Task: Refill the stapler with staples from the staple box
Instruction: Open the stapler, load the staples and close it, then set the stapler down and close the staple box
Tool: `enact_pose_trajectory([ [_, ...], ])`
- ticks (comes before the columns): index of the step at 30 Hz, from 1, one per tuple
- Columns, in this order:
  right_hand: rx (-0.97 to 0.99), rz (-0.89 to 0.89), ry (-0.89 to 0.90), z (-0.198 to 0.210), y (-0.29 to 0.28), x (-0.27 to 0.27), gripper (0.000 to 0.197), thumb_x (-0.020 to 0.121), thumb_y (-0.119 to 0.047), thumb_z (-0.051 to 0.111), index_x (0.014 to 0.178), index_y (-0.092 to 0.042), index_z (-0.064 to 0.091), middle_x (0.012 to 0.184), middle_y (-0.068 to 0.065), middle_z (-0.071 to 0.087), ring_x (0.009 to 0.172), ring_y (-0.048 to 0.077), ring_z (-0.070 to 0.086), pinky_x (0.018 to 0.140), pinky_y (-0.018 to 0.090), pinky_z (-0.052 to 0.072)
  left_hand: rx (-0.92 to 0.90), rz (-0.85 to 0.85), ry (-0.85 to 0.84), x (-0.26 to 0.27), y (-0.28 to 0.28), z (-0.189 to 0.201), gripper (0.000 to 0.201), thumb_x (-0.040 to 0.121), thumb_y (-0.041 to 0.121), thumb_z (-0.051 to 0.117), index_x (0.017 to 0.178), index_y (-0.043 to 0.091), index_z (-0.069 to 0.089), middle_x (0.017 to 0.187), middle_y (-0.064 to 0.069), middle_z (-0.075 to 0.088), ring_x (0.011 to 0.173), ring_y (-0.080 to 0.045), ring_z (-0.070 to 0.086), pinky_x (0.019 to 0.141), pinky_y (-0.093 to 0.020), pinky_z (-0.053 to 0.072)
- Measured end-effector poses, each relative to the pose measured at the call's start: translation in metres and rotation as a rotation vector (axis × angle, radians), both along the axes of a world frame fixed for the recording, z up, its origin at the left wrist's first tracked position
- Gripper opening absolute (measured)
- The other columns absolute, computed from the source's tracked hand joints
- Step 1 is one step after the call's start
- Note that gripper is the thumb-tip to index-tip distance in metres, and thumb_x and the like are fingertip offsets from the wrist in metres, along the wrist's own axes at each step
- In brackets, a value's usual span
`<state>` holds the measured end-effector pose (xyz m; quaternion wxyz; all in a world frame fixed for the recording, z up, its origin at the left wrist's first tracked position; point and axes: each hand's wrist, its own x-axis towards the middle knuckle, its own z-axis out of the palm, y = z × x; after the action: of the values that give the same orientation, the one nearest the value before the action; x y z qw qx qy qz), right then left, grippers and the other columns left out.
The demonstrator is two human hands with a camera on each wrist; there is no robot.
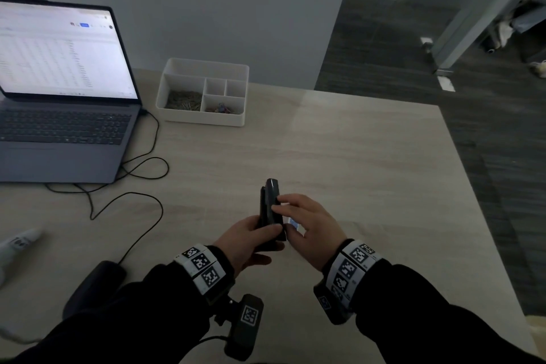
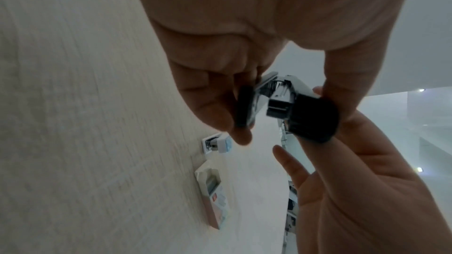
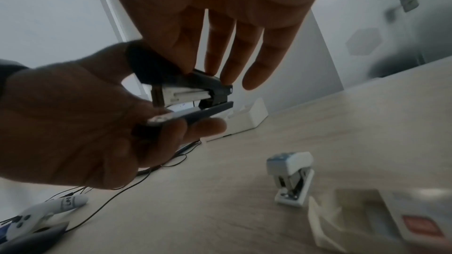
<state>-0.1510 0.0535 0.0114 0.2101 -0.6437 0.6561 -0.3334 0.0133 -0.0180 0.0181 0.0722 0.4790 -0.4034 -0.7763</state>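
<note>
**Black stapler held in both hands above table**

Left hand (image 1: pixel 246 238) grips the black stapler (image 1: pixel 270 210) by its base, fingers and thumb curled round it. Right hand (image 1: pixel 310 226), fingers nearly straight, touches the stapler's top with its fingertips (image 3: pixel 215 67). Staple box (image 3: pixel 396 219) lies open on the table (image 1: pixel 354 156), beside a small white stapler (image 3: pixel 292 179).

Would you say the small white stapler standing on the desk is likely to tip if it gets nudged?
Probably yes. The small white stapler stands on end on the desk, tall over a narrow base, so a sideways nudge would likely topple it. It looks small and light, so it may slide first on the smooth top.
</note>
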Motion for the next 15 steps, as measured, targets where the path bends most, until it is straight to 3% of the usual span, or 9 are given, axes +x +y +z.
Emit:
enact_pose_trajectory([
  [2, 0.064, -0.024, 0.018, -0.005, 0.003, -0.004, 0.040, 0.083, -0.018, 0.058, 0.122, -0.026, 0.063, 0.128, -0.005, 0.060, 0.118, 0.016, 0.055, 0.101, 0.032, 0.045, -0.041, 0.049, -0.091, -0.001, -0.003, -0.011, 0.052, 0.084, 0.025, 0.073, 0.128, 0.013, 0.048, 0.108, -0.014, 0.074, 0.091, -0.026, 0.070, 0.070, -0.035, 0.049],
  [5, 0.170, -0.181, 0.002, -0.020, 0.008, -0.023, 0.039, 0.084, -0.025, 0.056, 0.123, -0.026, 0.061, 0.125, -0.004, 0.060, 0.118, 0.017, 0.053, 0.104, 0.038, 0.043, -0.078, 0.075, -0.212, 0.001, -0.011, -0.023, 0.061, 0.068, 0.040, 0.076, 0.118, 0.014, 0.053, 0.107, -0.016, 0.073, 0.076, -0.023, 0.058, 0.063, -0.031, 0.039],
  [8, 0.292, -0.308, 0.038, -0.036, 0.018, -0.046, 0.038, 0.084, -0.029, 0.058, 0.121, -0.025, 0.062, 0.123, -0.004, 0.060, 0.116, 0.019, 0.054, 0.104, 0.040, 0.043, -0.031, 0.143, -0.226, 0.004, -0.021, -0.036, 0.035, 0.074, 0.028, 0.074, 0.103, 0.012, 0.063, 0.086, -0.013, 0.063, 0.065, -0.020, 0.050, 0.055, -0.028, 0.033],
  [11, 0.439, -0.309, 0.110, -0.048, 0.031, -0.059, 0.039, 0.085, -0.034, 0.063, 0.123, -0.026, 0.060, 0.126, -0.004, 0.058, 0.119, 0.020, 0.052, 0.105, 0.037, 0.041, 0.027, 0.160, -0.215, 0.001, -0.024, -0.042, 0.006, 0.083, 0.014, 0.070, 0.088, 0.016, 0.067, 0.076, -0.009, 0.061, 0.068, -0.021, 0.053, 0.059, -0.029, 0.042],
  [15, 0.531, -0.300, 0.108, -0.059, 0.041, -0.062, 0.046, 0.079, -0.037, 0.067, 0.123, -0.026, 0.061, 0.125, -0.002, 0.057, 0.118, 0.021, 0.053, 0.105, 0.038, 0.041, 0.022, 0.206, -0.217, -0.009, -0.028, -0.050, 0.004, 0.084, 0.009, 0.071, 0.082, 0.011, 0.069, 0.066, -0.008, 0.065, 0.062, -0.021, 0.057, 0.058, -0.030, 0.049],
])
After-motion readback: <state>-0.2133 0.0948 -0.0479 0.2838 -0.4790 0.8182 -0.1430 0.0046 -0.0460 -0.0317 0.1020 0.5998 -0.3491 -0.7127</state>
